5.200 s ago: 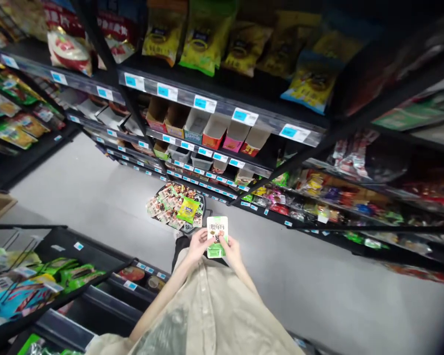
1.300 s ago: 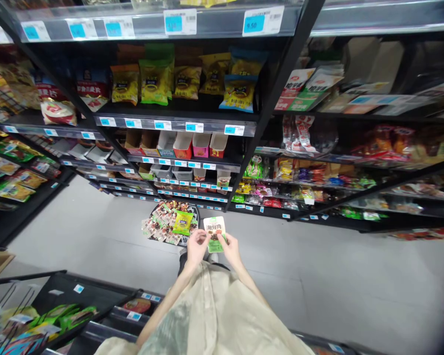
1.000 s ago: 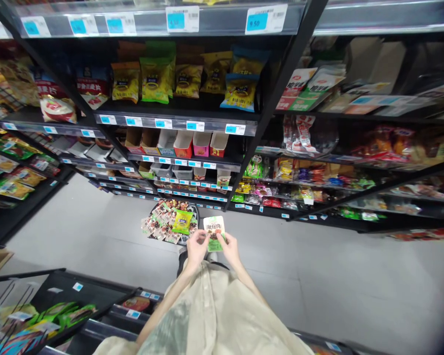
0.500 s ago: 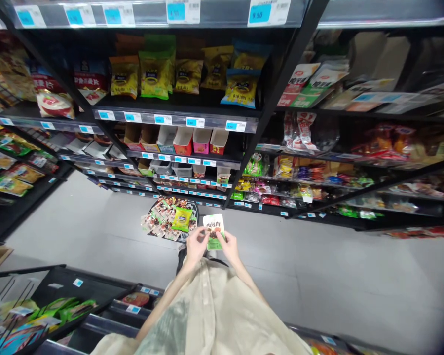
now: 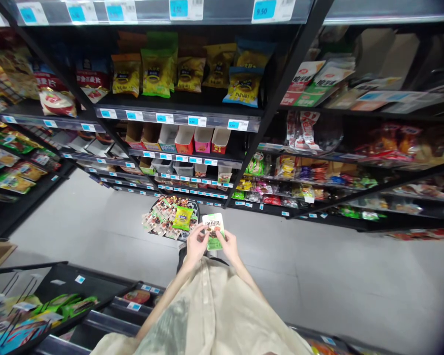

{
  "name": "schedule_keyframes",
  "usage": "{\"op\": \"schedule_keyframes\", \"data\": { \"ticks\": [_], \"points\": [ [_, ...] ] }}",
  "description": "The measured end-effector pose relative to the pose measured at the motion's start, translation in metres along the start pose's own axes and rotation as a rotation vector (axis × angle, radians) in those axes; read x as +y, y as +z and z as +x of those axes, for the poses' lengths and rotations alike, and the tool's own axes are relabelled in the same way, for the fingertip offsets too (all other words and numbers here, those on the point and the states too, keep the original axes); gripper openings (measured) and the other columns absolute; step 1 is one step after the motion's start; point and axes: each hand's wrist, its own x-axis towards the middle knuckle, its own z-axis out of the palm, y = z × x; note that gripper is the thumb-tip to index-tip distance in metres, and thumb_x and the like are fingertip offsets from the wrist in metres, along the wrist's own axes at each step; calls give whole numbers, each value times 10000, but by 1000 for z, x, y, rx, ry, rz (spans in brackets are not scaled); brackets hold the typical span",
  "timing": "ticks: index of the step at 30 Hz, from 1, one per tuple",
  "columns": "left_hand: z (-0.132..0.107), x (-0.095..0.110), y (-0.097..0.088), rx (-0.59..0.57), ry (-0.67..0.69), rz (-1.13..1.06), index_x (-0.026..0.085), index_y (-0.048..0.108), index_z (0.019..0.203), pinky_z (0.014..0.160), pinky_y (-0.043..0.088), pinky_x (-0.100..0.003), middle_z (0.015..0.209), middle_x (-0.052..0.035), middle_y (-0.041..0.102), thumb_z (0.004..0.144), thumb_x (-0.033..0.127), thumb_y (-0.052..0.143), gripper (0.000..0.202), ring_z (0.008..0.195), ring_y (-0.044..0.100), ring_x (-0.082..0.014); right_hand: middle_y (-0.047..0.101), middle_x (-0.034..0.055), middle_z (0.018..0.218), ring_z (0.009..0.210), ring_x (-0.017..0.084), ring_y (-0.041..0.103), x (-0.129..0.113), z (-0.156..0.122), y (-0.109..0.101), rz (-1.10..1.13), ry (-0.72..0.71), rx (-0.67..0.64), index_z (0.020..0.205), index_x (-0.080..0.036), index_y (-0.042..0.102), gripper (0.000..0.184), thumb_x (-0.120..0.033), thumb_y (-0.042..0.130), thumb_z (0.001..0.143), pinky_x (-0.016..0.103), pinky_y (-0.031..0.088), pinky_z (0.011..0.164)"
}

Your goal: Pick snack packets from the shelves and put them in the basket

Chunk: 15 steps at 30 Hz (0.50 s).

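Observation:
Between my two hands is a white and green snack packet [image 5: 214, 223] with dark lettering and a picture of food on its front. My left hand [image 5: 197, 242] pinches its left edge, thumb and fingertips together. On the opposite edge, my right hand [image 5: 228, 245] is closed on it with the thumb lying on the front. Just left of my hands, a dark round tub [image 5: 199, 213] on the floor is heaped with small snack packets [image 5: 163, 217]. A yellow-green bag [image 5: 182, 218] lies on top of that heap.
Ahead stands a black shelf unit [image 5: 177, 112] with chip bags [image 5: 157, 71] and open cardboard boxes [image 5: 185, 139]. More shelves with packaged snacks [image 5: 303, 130] run along the right. Behind me at lower left is another rack [image 5: 96, 276]. Grey floor [image 5: 266, 256] lies between them.
The view has shifted very slightly, so the shelves sit a little further right. Both hands keep the same hold on the packet.

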Motion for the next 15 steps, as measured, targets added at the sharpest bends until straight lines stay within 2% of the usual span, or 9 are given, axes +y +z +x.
{"op": "schedule_keyframes", "data": {
  "ticks": [9,15],
  "points": [
    [2,-1,0,-42,4,-16,187,756,1123,612,597,-250,1392,-156,633,891,226,645,261,585,629,-65,700,43,694,631,177,595,-1,1,-1,15,7,8,736,-162,677,459,-611,654,832,271,470,596],
    [3,-6,-5,-94,28,-15,224,712,1295,630,629,-267,1449,-150,598,906,229,633,397,605,655,-72,727,54,750,663,188,621,5,1,0,48,25,-21,784,-157,696,459,-612,663,837,278,478,616]
  ]
}}
